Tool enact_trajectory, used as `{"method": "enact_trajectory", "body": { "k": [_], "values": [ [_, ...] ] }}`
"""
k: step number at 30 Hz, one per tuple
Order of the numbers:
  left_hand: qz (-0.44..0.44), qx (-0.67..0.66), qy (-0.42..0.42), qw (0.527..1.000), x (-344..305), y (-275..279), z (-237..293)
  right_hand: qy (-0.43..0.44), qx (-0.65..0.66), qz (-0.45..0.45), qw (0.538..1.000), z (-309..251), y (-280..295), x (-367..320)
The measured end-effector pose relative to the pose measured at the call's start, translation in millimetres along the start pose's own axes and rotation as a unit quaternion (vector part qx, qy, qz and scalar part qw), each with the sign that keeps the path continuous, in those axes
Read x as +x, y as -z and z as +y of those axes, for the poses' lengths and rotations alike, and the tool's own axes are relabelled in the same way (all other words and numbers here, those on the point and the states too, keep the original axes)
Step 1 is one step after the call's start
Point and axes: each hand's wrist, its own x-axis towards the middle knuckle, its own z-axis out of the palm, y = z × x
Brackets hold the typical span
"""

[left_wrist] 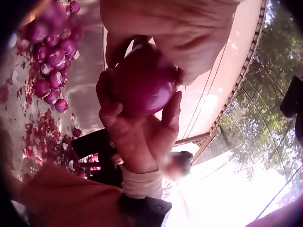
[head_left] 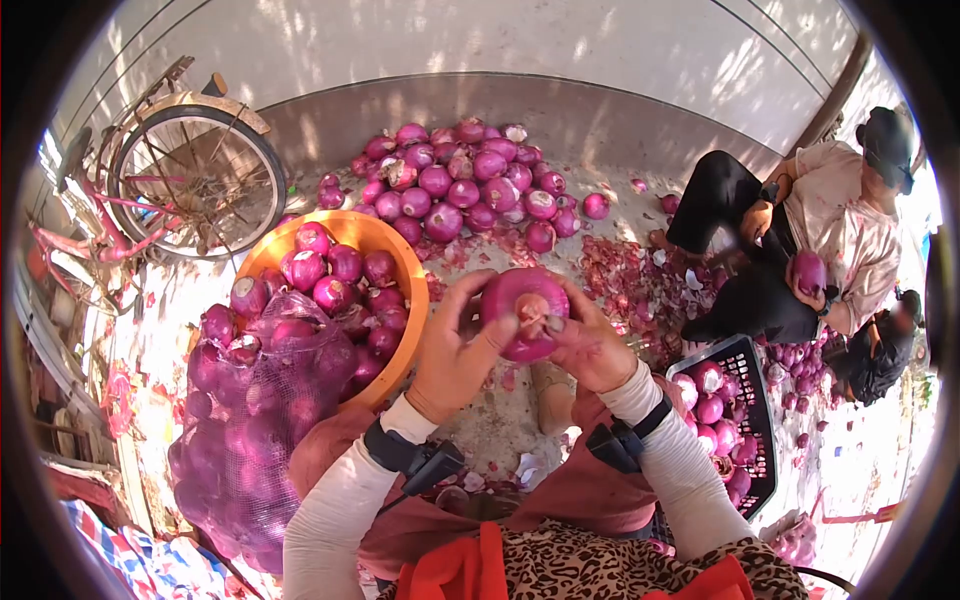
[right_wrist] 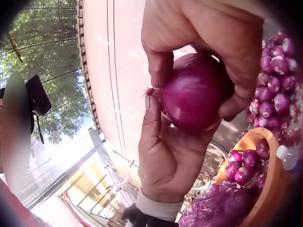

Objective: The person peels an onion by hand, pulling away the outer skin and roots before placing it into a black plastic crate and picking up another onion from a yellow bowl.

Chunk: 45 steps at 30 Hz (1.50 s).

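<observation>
A large purple-red onion (head_left: 515, 290) is held up between both hands, its pale, dry stem end turned toward the head camera. My left hand (head_left: 455, 352) grips its left side, the thumb resting beside the stem end. On the opposite side my right hand (head_left: 598, 352) curls its fingers round the onion, thumb at the stem tuft. Glossy skin shows on the onion (left_wrist: 147, 85) in the left wrist view. From the right wrist, a thin stem wisp sticks out of the onion (right_wrist: 191, 94) between the two thumbs.
An orange tub (head_left: 412, 290) of onions stands at left, a full purple mesh bag (head_left: 250, 430) against it. Onions are heaped (head_left: 460, 185) by the wall. A black crate (head_left: 757, 400) of onions stands right, beside loose skins (head_left: 625, 285). Another seated person (head_left: 835, 200) holds an onion. A bicycle (head_left: 190, 180) leans back left.
</observation>
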Motion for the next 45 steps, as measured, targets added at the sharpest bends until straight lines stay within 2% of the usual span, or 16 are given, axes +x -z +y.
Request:
{"method": "enact_trajectory", "body": {
  "k": [1,4,5,10,13,15,17,19,23,25,28,31,34,40,41,45],
  "values": [
    [0.010,-0.022,0.011,1.000,2.9,4.6,0.2,0.005,0.036,0.018,0.999,0.1,-2.4,-0.9],
    [0.037,-0.074,0.113,0.990,7.6,16.2,-6.5,0.007,0.017,-0.038,0.999,-1.7,-2.0,-2.6],
    [0.039,-0.091,0.122,0.988,6.0,14.9,-9.0,0.001,0.016,-0.046,0.999,-1.0,-1.6,-3.2],
    [-0.060,-0.301,0.204,0.930,3.3,13.8,-17.2,-0.006,0.040,-0.042,0.998,7.9,-5.7,-0.2],
    [-0.110,-0.393,0.241,0.881,0.0,15.3,-17.5,0.053,-0.057,-0.034,0.996,8.5,-14.3,1.9],
    [-0.111,-0.424,0.254,0.862,-1.9,15.9,-16.8,0.100,-0.238,-0.043,0.965,3.8,-9.5,5.4],
    [-0.088,-0.442,0.258,0.855,-3.4,15.0,-13.6,0.102,-0.324,-0.042,0.940,3.4,-8.4,4.8],
    [-0.075,-0.419,0.243,0.872,-2.8,17.9,-11.7,0.062,-0.320,-0.033,0.945,6.1,-10.3,-0.2],
    [-0.076,-0.431,0.223,0.871,-4.9,19.6,-10.2,0.151,-0.384,0.006,0.911,7.7,-11.8,3.0],
    [-0.050,-0.411,0.224,0.882,-3.5,17.3,-6.3,0.204,-0.463,0.038,0.862,1.1,-15.2,0.9],
    [-0.010,-0.366,0.224,0.903,-1.9,9.4,-7.2,0.337,-0.502,0.071,0.794,9.9,-8.5,9.2],
    [0.016,-0.339,0.217,0.915,-2.2,4.5,-11.9,0.204,-0.485,0.136,0.839,7.5,-22.0,-0.7],
    [0.029,-0.335,0.208,0.919,-1.9,1.7,-12.9,0.218,-0.523,0.136,0.812,5.9,-26.9,3.9],
    [0.054,-0.315,0.189,0.929,-0.7,3.6,-18.6,0.202,-0.458,0.127,0.856,8.3,-24.8,6.1],
    [0.059,-0.312,0.188,0.930,-0.6,4.2,-20.1,0.168,-0.430,0.127,0.878,7.7,-23.6,5.8],
    [0.134,-0.158,0.134,0.969,0.8,1.5,-18.1,0.057,-0.309,0.125,0.941,4.3,-21.3,5.9]
  ]
}}
